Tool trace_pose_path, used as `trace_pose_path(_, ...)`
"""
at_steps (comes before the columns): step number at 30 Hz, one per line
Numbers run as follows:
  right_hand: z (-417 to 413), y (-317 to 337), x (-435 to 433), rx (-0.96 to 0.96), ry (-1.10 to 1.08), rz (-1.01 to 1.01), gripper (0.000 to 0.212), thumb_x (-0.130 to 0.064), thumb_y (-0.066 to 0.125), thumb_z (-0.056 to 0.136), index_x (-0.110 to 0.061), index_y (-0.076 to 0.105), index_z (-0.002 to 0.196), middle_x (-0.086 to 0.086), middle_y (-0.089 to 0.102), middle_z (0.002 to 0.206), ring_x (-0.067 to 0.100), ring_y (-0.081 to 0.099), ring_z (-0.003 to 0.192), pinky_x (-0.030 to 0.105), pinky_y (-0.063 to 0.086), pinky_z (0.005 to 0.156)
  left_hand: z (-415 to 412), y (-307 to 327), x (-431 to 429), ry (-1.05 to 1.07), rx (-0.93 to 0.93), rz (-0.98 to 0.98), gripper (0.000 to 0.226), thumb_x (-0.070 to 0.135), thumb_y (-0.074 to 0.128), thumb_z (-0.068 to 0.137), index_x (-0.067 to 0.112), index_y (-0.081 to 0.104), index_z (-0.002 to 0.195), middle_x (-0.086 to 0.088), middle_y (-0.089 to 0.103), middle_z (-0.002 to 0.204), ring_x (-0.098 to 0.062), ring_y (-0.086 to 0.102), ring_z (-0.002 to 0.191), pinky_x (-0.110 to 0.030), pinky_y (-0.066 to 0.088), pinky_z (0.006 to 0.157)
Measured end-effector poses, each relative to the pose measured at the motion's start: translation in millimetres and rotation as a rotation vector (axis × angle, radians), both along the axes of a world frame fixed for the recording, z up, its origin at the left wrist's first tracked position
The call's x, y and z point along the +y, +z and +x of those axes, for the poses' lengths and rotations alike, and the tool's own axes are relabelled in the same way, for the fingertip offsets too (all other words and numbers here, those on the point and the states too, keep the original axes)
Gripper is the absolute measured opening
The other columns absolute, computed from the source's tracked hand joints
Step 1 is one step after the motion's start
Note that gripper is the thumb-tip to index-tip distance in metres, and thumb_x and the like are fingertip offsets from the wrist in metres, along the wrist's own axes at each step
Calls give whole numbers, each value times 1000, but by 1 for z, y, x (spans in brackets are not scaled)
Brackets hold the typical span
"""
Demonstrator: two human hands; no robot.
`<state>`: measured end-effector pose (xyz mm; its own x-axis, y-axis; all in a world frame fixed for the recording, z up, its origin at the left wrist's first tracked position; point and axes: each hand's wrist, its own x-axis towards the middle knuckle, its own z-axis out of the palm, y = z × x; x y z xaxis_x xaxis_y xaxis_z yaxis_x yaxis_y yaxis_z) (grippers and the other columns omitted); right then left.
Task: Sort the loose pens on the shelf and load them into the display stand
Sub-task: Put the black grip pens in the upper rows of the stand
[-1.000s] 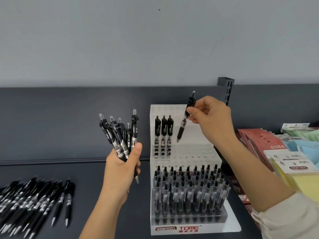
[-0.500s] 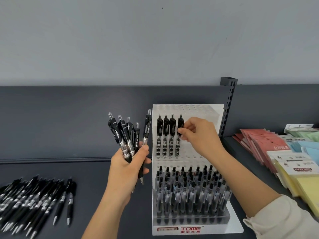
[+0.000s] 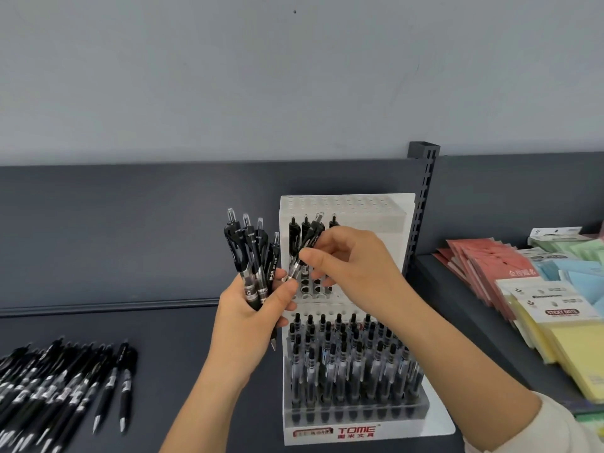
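Observation:
My left hand (image 3: 253, 313) grips a bunch of black pens (image 3: 250, 256), buttons up, just left of the white display stand (image 3: 356, 207). My right hand (image 3: 349, 261) pinches one black pen (image 3: 305, 248) that leans out of the bunch, in front of the stand's upper tier. A few black pens (image 3: 295, 233) stand in that upper tier at its left; my right hand partly hides them. The lower tier (image 3: 353, 364) is packed with several rows of pens. A pile of loose pens (image 3: 55, 384) lies on the dark shelf at the far left.
Stacks of sticky notes and coloured paper packs (image 3: 549, 299) fill the shelf section to the right. A slotted dark upright post (image 3: 423, 191) stands behind the stand. The shelf's back panel (image 3: 130, 230) runs behind everything.
My right hand put its pen into the upper tier beside the others, let it go, then moved left to the bunch and pinched another pen. The left hand shifted slightly toward the stand.

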<state>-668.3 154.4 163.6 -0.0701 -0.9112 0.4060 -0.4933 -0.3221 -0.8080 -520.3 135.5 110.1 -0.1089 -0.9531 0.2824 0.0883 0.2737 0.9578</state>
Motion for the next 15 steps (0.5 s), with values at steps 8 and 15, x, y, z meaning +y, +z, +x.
trace_pose_path(8, -12, 13, 4, -246, -7, 73, 6, -11, 58, 89, -14, 62, 88, 3, 68, 83, 7, 67, 66, 19, 56, 62, 3, -6, -5, 64, -30, 15, 20, 32, 65, 79, 16, 64, 90, 3, 72, 73, -12, 69, 70, -27, 55, 60)
trace_pose_path(15, -49, 27, -10, -236, -353, -143, 15, -10, 53, 94, -19, 61, 86, 4, 67, 86, 10, 67, 66, 24, 58, 62, 11, -11, -11, 194, -34, 56, 17, 31, 62, 87, 14, 65, 88, 4, 63, 57, -6, 54, 46, -16, 44, 47)
